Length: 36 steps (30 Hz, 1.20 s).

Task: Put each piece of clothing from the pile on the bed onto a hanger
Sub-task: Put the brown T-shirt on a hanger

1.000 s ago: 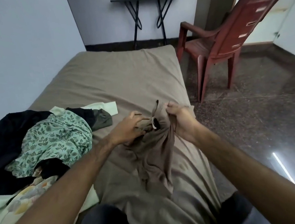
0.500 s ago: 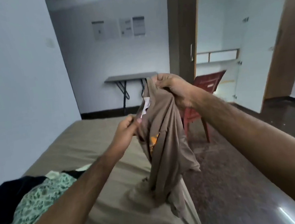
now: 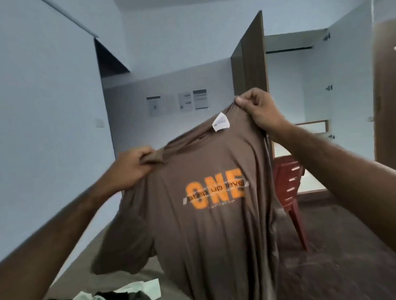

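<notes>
Both hands, left (image 3: 130, 167) and right (image 3: 258, 111), grip clamped on a brown T-shirt (image 3: 216, 234) printed "ONE" in orange, white tag (image 3: 220, 125) unreadable

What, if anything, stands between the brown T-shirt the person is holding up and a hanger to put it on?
Nothing visible blocks it, but no hanger shows in this view. The left hand and right hand pinch the brown T-shirt at its shoulders, hanging open in the air above the bed.

Pale blue walls (image 3: 28, 119), 4 papers (image 3: 178, 102) taped on the far wall, an open brown wardrobe door (image 3: 250, 69), a red plastic chair (image 3: 290, 188), dark speckled floor (image 3: 340, 257).
</notes>
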Available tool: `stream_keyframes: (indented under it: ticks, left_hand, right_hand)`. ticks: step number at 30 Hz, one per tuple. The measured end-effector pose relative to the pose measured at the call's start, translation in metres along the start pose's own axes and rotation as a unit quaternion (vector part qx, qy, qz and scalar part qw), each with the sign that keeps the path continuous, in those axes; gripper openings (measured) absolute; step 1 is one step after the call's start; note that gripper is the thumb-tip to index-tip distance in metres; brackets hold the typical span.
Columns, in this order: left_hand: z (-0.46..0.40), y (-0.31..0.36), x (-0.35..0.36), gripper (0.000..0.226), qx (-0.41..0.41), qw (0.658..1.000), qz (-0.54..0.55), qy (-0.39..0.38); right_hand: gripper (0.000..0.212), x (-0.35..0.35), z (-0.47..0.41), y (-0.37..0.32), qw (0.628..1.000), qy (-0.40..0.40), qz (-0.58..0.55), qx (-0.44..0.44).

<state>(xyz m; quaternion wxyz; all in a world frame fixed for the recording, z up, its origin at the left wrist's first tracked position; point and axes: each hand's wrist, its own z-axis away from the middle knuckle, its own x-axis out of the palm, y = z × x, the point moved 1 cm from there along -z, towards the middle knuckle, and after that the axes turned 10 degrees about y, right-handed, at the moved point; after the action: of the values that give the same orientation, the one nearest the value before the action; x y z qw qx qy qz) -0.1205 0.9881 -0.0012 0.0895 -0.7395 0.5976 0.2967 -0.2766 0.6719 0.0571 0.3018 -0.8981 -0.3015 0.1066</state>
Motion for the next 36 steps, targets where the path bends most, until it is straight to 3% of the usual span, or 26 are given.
stream_keyframes:
  ticks: [3,7,12,15,21,24,27,31,33,36]
  left_hand:
    - [-0.016,-0.022,-0.028,0.013,-0.060,0.995,-0.005,0.084]
    - [-0.031,-0.026,-0.053,0.014,-0.113,0.983,0.069,0.125]
    - [-0.035,-0.019,-0.089,0.013,-0.074,0.983,-0.005,0.166]
    - [-0.033,-0.017,-0.111,0.012,-0.065,0.988,-0.034,0.133]
    - [-0.031,-0.015,-0.144,0.029,-0.055,0.992,-0.069,0.094]
    - [-0.029,-0.021,-0.155,0.027,-0.059,0.990,-0.071,0.102]
    - [-0.019,-0.028,-0.166,0.032,-0.075,0.993,-0.010,0.093]
    - [-0.011,-0.040,-0.173,0.053,-0.122,0.986,0.089,0.069]
    - [-0.011,-0.058,-0.166,0.051,-0.139,0.987,0.065,0.044]
    - [-0.009,-0.098,-0.133,0.030,-0.145,0.989,-0.030,0.022]
  right_hand:
    - [0.028,0.007,-0.004,0.000,0.999,0.043,0.023,-0.020]
    - [0.037,0.018,-0.012,-0.013,0.997,0.028,0.049,-0.050]
    - [0.061,0.018,-0.017,-0.035,0.991,-0.102,0.033,-0.078]
    - [0.047,0.014,-0.021,-0.036,0.982,-0.167,0.059,-0.071]
    - [0.057,0.032,-0.017,-0.029,0.976,0.000,0.176,-0.126]
    - [0.052,0.036,-0.008,-0.038,0.983,-0.065,0.127,-0.115]
    - [0.035,0.033,-0.003,-0.051,0.985,-0.156,0.033,-0.061]
    - [0.029,0.039,-0.004,-0.058,0.979,-0.198,0.017,-0.045]
    - [0.036,0.048,-0.004,-0.049,0.976,-0.216,0.023,-0.033]
    - [0.040,0.071,-0.002,-0.015,0.969,-0.239,0.051,-0.023]
